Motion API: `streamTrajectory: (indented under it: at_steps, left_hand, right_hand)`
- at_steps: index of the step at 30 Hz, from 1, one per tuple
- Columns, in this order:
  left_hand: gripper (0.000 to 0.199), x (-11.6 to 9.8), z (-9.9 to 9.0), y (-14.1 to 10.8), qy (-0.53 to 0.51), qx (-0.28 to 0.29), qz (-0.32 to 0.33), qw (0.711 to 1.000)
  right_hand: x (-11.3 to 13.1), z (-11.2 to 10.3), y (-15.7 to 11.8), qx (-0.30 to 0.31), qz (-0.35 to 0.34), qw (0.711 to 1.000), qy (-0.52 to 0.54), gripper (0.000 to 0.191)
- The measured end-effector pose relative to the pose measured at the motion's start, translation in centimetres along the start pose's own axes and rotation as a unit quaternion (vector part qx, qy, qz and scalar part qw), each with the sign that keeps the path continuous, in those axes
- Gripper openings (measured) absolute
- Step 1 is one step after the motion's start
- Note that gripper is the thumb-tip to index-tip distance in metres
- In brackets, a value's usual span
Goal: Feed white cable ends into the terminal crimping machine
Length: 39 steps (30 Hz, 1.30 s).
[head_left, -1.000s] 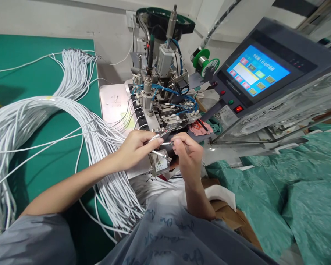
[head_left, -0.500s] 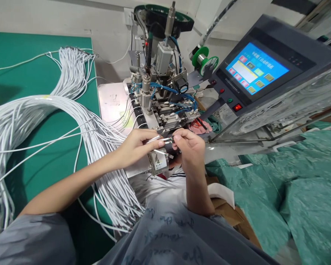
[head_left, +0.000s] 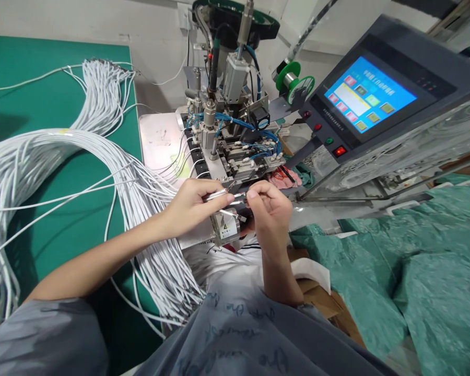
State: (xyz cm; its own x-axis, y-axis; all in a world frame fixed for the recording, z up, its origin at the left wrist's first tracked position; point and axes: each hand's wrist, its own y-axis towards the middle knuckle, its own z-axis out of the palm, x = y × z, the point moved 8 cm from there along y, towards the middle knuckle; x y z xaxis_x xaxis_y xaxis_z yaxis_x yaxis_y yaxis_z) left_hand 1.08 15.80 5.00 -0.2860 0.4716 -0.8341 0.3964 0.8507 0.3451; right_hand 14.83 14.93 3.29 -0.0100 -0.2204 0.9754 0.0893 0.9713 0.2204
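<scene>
Several white cable ends [head_left: 232,213] stick out to the right from my left hand [head_left: 198,205], whose thumb and fingers are closed on them. Just right of the tips is my right hand [head_left: 270,209], its thumb and index finger pinched at the end of one cable; what lies between them is too small to make out. A large bundle of white cables [head_left: 141,209] runs beneath my left forearm. Beyond my hands stands a machine [head_left: 235,130] with metal cylinders and blue tubes, and white cables lead into its black blocks.
Another cable bunch [head_left: 102,89] lies on the green table [head_left: 31,62] at the left. A control panel with a lit screen [head_left: 370,94] stands at the right, near a green spool [head_left: 292,81]. Green plastic sheeting [head_left: 376,261] covers the lower right.
The view has shifted slightly. My right fingertips have drawn a little away from the cable ends, and the fanned tips show more clearly.
</scene>
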Motion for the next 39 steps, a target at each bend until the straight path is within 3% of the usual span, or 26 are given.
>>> streamTrajectory:
  at_steps: [3,8,17,24,39]
  left_hand:
    - [0.040,-0.1,0.0,0.0,0.001,0.000,0.008,1.000]
    - [0.040,-0.1,0.1,-0.1,-0.019,0.018,-0.004,1.000]
    - [0.040,-0.3,-0.2,-0.2,-0.047,0.010,-0.009,0.999]
    - [0.040,-0.4,-0.3,-0.2,-0.034,0.003,-0.005,0.999]
    - [0.039,-0.4,-0.2,-0.1,-0.035,0.015,-0.005,0.999]
  right_hand:
    - [-0.6,0.0,0.2,0.007,0.031,0.999,0.022,0.012]
    - [-2.4,1.0,0.2,0.096,0.133,0.982,0.096,0.021]
    - [-2.8,2.2,-0.1,0.135,0.172,0.953,0.210,0.024]
    - [-2.7,2.6,-0.5,0.130,0.167,0.947,0.241,0.022]
    - [-3.4,2.2,-0.6,0.096,0.166,0.962,0.192,0.019]
